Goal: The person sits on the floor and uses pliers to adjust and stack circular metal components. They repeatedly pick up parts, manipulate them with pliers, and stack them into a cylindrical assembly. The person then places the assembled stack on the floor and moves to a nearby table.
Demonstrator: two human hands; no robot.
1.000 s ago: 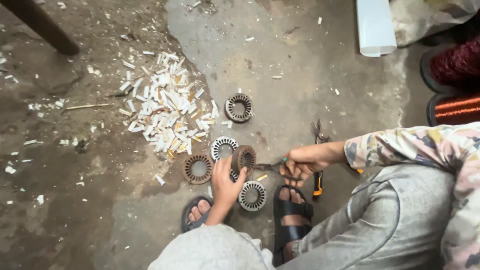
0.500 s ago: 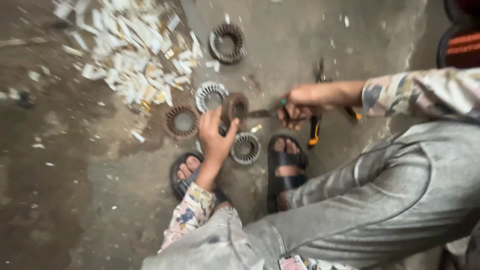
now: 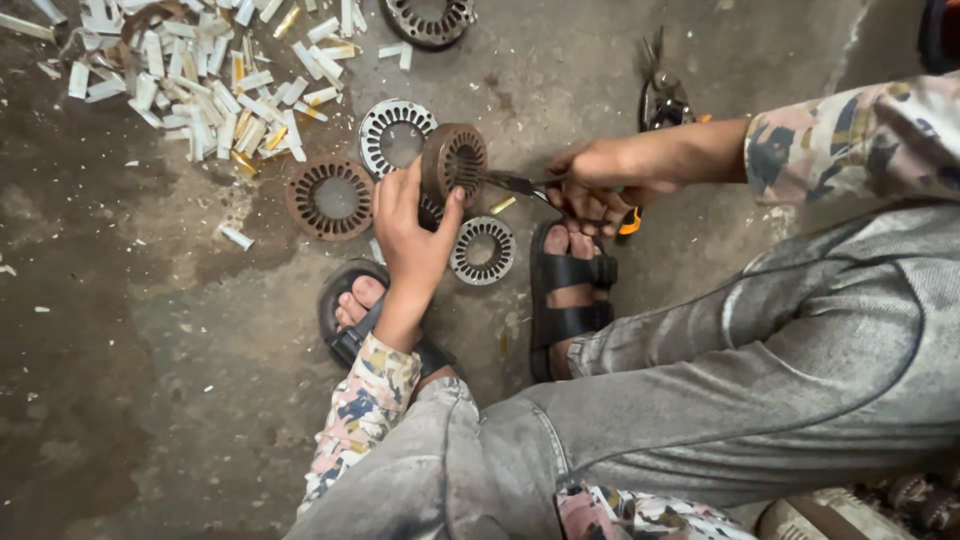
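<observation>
since earlier frame view dropped closer; hands keep same hold. left hand (image 3: 408,235) clasps rusty slotted stator core (image 3: 453,160) on edge, centre frame, fingers wrapped on its rim. right hand (image 3: 598,188) closed round pliers (image 3: 520,184), tips at core's slots. best done by bracing core firm on floor, pulling straight out of slot (judgement). flat cores (image 3: 333,198) crowd just beside; paper strips (image 3: 200,90) upper left; second tool (image 3: 662,95) upper right; sandalled feet (image 3: 570,290) close below.

Floral patterned sleeves (image 3: 365,400), grey trousers (image 3: 720,390), black sandals (image 3: 565,300)
</observation>
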